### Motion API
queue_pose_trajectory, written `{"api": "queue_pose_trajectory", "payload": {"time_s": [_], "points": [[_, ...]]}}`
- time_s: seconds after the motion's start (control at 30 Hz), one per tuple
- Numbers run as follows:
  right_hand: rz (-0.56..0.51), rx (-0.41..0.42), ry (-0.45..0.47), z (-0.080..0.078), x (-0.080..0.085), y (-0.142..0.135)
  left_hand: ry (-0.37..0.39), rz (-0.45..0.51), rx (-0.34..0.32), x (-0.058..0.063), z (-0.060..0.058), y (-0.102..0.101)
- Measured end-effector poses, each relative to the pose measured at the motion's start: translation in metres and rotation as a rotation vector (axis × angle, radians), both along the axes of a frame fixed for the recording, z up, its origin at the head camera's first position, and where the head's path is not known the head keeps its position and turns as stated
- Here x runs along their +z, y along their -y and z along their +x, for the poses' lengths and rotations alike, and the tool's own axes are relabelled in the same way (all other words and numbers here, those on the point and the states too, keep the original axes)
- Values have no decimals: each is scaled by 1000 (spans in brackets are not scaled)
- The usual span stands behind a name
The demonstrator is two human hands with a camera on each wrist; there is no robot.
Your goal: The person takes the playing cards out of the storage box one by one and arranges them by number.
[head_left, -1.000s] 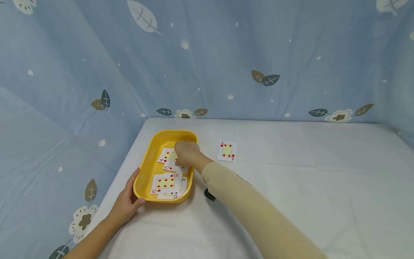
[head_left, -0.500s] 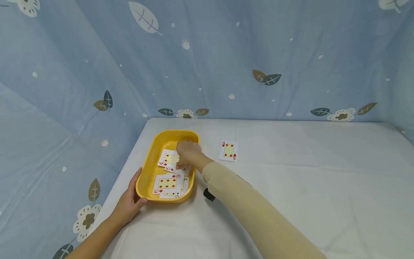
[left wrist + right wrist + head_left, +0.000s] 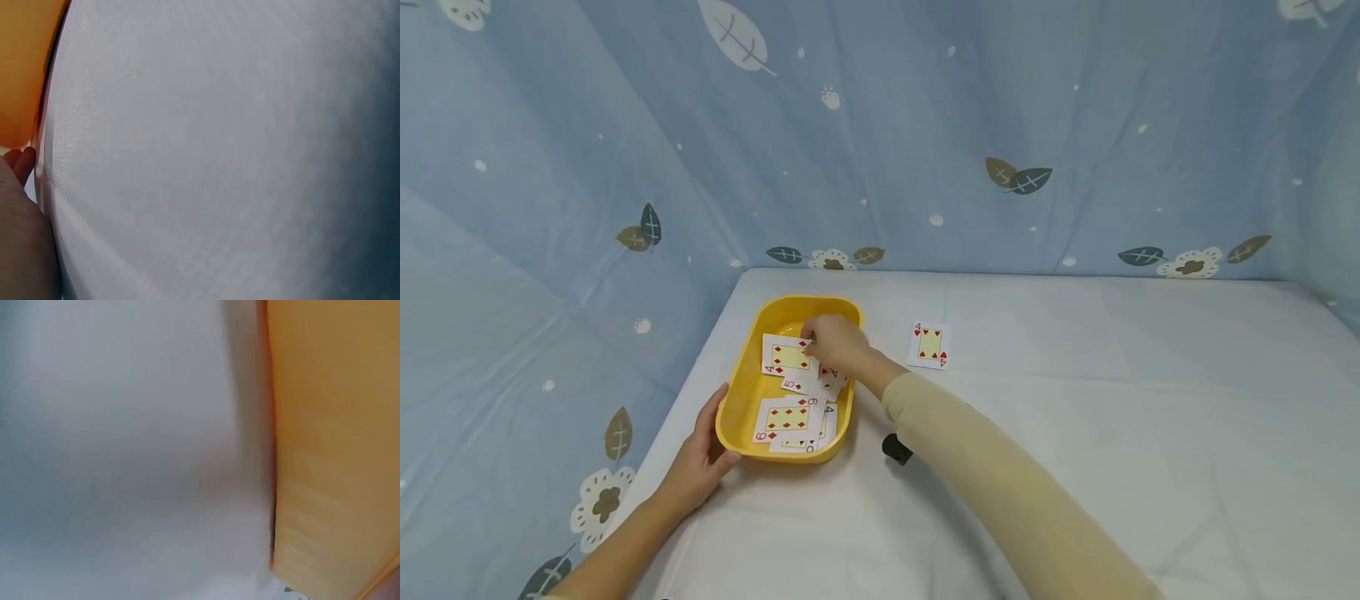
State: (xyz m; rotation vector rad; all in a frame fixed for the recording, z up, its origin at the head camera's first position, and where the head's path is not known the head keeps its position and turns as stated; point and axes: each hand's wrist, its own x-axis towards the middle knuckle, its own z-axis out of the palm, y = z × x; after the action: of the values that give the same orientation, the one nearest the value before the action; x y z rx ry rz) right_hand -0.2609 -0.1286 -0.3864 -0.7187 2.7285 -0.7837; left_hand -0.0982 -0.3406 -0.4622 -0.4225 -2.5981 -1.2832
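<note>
A yellow tray [image 3: 739, 400] with rounded corners sits at the left of the table, holding several playing cards. My left hand [image 3: 694, 468] grips its near-left corner, thumb in front and fingers along the side; in the left wrist view, fingertips touch the tray [image 3: 20, 69]. Inside the tray, my right hand [image 3: 838, 343] pinches the four of diamonds [image 3: 786, 357] at its right end. Below it lie a five of diamonds [image 3: 792, 384] and another red card, partly covered. Nearer me, the six of diamonds [image 3: 787, 419] overlaps black-suited cards. The right wrist view shows mostly the tray's outer wall [image 3: 337, 437].
A four of hearts [image 3: 929, 346] lies face up on the white table [image 3: 1097, 417], right of the tray. A small black object [image 3: 896, 449] shows beside the right forearm. Blue leaf-patterned cloth [image 3: 925, 125] hangs behind and along the left.
The right hand has shifted slightly up and now pinches the four of diamonds, which has moved up and left, uncovering more of the cards below. The left hand keeps its place on the tray.
</note>
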Motion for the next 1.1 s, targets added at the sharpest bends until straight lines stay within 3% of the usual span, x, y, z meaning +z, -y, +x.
{"api": "queue_pose_trajectory", "payload": {"time_s": [0.23,0.4,0.63,0.87,0.97,1.1], "points": [[-116,-9,17,0,3,-6,-12,75,-58,-2,-4,0],[-205,25,107,1,6,-12,-42,123,-93,-7,-5,1],[-466,12,200,3,4,-25,-61,92,-66,-6,-3,-1],[-836,-58,434,12,6,-37,-39,62,-40,-12,0,2],[-907,-87,471,17,13,-44,-36,64,-37,-9,1,2],[-924,-104,474,26,19,-53,-28,66,-29,-4,2,2]]}}
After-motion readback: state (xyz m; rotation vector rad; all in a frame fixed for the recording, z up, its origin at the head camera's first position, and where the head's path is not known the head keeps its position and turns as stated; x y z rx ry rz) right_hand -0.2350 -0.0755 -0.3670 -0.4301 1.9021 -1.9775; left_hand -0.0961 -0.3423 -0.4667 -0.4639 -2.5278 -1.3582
